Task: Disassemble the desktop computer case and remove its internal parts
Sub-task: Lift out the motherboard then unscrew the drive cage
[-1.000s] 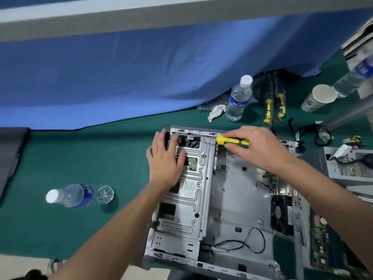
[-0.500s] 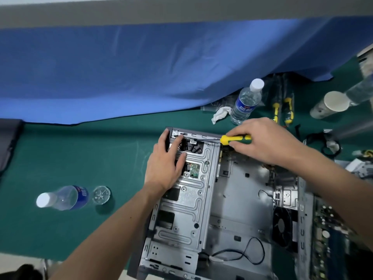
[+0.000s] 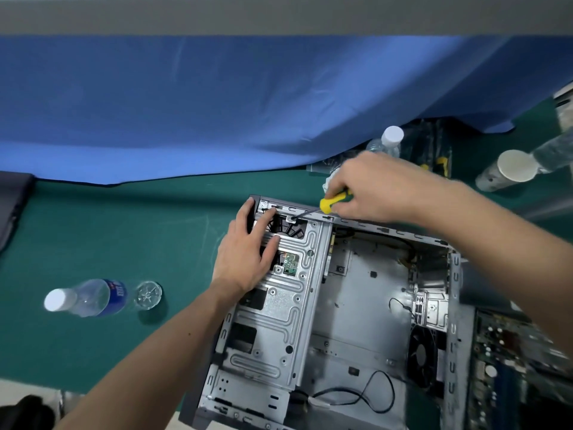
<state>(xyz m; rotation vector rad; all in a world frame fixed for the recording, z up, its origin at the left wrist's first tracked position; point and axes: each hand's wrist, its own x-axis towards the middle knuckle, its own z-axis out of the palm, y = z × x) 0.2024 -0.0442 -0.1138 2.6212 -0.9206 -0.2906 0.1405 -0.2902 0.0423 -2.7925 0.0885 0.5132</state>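
Left hand [image 3: 248, 259] lies flat with spread fingers on the drive cage [image 3: 279, 311] to steady the case [image 3: 356, 305] on the green mat [image 3: 124, 237], while the right hand [image 3: 381, 187] grips the screwdriver [image 3: 328, 203], tip slanted onto a corner screw [image 3: 291, 218], presumably to free it.

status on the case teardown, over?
Left hand flat on the drive cage. Right hand grips the screwdriver, tip at a screw by the fan. Nothing blocking.
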